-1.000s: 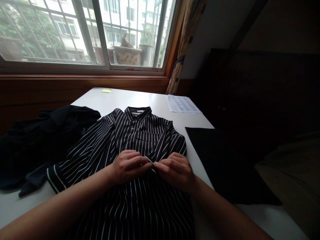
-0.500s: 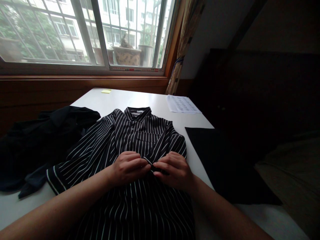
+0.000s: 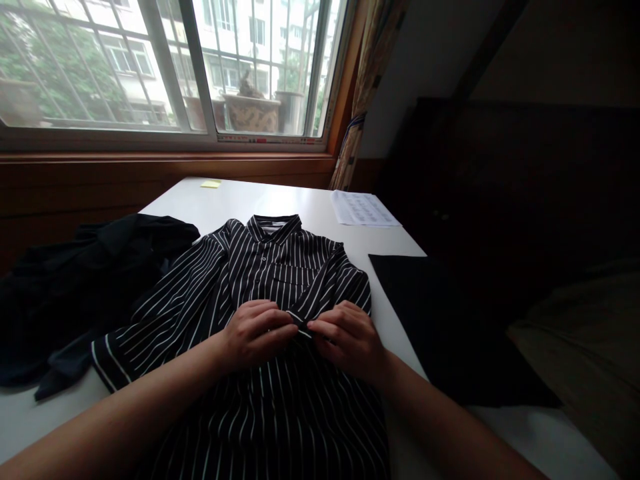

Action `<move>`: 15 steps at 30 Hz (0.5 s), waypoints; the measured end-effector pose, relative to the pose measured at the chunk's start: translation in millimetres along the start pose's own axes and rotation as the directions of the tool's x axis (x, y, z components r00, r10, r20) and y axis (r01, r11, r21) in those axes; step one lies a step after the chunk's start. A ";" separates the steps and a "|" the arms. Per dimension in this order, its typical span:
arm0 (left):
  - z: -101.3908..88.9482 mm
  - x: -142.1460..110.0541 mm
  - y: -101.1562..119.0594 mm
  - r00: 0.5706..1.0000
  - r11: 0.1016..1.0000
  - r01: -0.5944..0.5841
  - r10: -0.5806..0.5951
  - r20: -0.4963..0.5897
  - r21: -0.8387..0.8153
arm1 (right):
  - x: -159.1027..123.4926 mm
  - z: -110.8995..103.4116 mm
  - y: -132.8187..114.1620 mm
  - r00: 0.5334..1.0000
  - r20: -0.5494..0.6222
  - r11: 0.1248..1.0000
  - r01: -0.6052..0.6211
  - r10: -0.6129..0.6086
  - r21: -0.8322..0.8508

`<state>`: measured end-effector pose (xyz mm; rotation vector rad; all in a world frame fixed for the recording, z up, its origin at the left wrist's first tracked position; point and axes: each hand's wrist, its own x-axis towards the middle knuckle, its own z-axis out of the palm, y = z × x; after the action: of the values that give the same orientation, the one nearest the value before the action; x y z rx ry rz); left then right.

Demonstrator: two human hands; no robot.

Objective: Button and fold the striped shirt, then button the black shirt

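Observation:
A black shirt with white stripes (image 3: 280,420) lies face up, its collar toward the window. One of its sleeves stretches out to the left; the other is folded in over the front, so that its cuff (image 3: 303,327) comes to the middle of the shirt. My left hand (image 3: 260,333) pinches the cuff from the left side. From the right, my right hand (image 3: 347,340) grips the same cuff, fingers curled in. A short strip of the cuff shows between the two hands; the fingertips partly hide the rest.
The shirt rests on a white table (image 3: 235,195). Dark crumpled clothing (image 3: 100,280) is heaped at the left, and a flat black cloth (image 3: 450,333) lies at the right. Printed sheets (image 3: 364,209) and a yellow sticky note (image 3: 211,184) lie toward the far edge, below the window (image 3: 250,67).
Both hands stay at the cuff. My right fingers loosened slightly and shifted half a second ago, and now close on the cuff again. The shirt keeps its place.

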<state>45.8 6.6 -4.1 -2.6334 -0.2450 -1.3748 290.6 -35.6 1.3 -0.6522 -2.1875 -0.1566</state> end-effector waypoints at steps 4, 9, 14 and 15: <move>4.8 -2.6 -3.5 0.997 0.997 0.082 -0.082 -0.004 0.015 | -0.5 -1.2 -0.1 1.000 -0.004 1.000 0.000 0.000 -0.012; 6.2 -5.7 -5.3 0.989 0.990 0.144 -0.144 0.005 0.000 | 1.4 -1.4 -0.5 1.000 0.004 1.000 -0.001 0.001 -0.008; 7.4 -7.0 -4.4 0.980 0.980 0.196 -0.195 -0.028 0.024 | 3.2 -0.3 -1.2 1.000 0.013 1.000 -0.003 0.003 0.009; 7.6 -6.1 -4.4 0.977 0.977 0.210 -0.209 -0.036 0.031 | 3.5 0.1 -1.4 1.000 0.021 1.000 -0.015 0.015 0.011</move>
<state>47.4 12.2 -13.1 -2.6160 -0.5516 -1.4585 288.0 -35.3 4.0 -0.6664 -2.2012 -0.1298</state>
